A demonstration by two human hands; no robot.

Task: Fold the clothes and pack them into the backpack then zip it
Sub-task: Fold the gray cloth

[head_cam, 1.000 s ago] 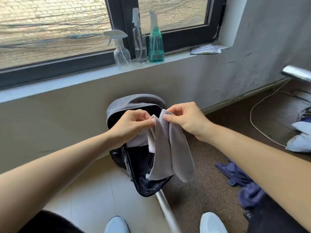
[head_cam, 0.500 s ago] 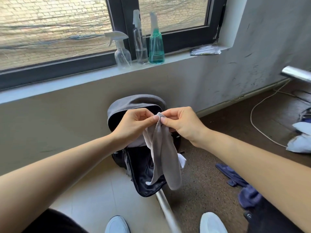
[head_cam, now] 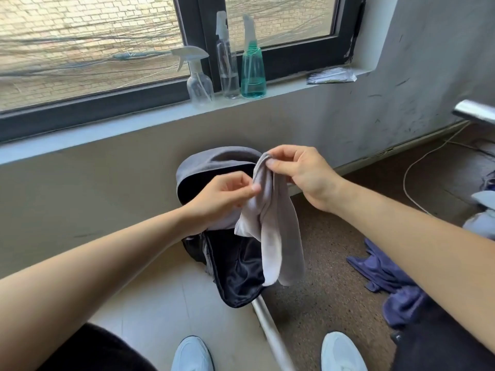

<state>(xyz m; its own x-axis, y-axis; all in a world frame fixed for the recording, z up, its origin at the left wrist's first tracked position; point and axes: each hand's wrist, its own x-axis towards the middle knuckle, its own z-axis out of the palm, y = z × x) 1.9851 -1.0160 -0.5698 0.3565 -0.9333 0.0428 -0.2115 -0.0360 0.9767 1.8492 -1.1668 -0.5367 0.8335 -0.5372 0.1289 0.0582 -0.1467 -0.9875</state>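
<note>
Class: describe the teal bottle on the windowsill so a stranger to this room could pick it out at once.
Find the windowsill under the dark-framed window. Three spray bottles stand together on it; the teal bottle is the rightmost. Only it is green-tinted; the squat sprayer and slim bottle beside it are clear.

Backpack (head_cam: 235, 269): mouth unzipped, gaping upward. Obstructions: grey cloth (head_cam: 278, 236) hanging across the opening, wall (head_cam: 107, 188) close behind, white pole (head_cam: 271, 336) at its front edge. Free approach: over the tiled floor (head_cam: 160, 303) on its left.

Middle of the backpack (head_cam: 235, 271) is hidden behind the left hand (head_cam: 219, 199) and that hanging gray cloth (head_cam: 278, 245), both shoes (head_cam: 191, 353) are cropped at the bottom edge, and the blue garment (head_cam: 380, 271) lower right vanishes behind the forearm (head_cam: 401, 226).
</note>
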